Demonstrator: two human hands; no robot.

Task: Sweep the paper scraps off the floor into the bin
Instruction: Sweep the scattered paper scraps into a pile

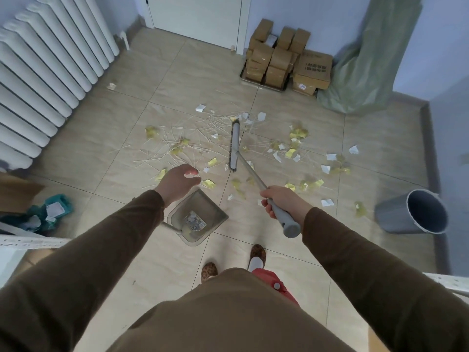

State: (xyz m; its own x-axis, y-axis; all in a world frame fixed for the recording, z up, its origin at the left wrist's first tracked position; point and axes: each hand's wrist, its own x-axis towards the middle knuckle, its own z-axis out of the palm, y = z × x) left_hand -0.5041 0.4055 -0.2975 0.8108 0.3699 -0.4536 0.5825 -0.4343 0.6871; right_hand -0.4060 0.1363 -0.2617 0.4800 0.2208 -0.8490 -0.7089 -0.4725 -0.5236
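Hardly any of the job looks done: white and yellow paper scraps (pixel 297 133) lie strewn across the floor (pixel 127 138), the bin (pixel 416 212) lies tipped over at right, the right hand (pixel 279 201) clamps the broom (pixel 234 146), and the left hand (pixel 177 181) hangs loosely curled, empty, above the dustpan (pixel 198 219).

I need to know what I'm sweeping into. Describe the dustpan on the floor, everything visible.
The translucent grey plastic dustpan lies on the beige tiled floor just ahead of the person's feet, below the left hand, which hovers over it without a clear grip. Its wide mouth faces up-right, toward the scattered scraps. A printed label shows through its base. A pale handle juts from its lower-left corner. It looks empty of scraps. The long-handled grey broom, held in the right hand, is apart from it.
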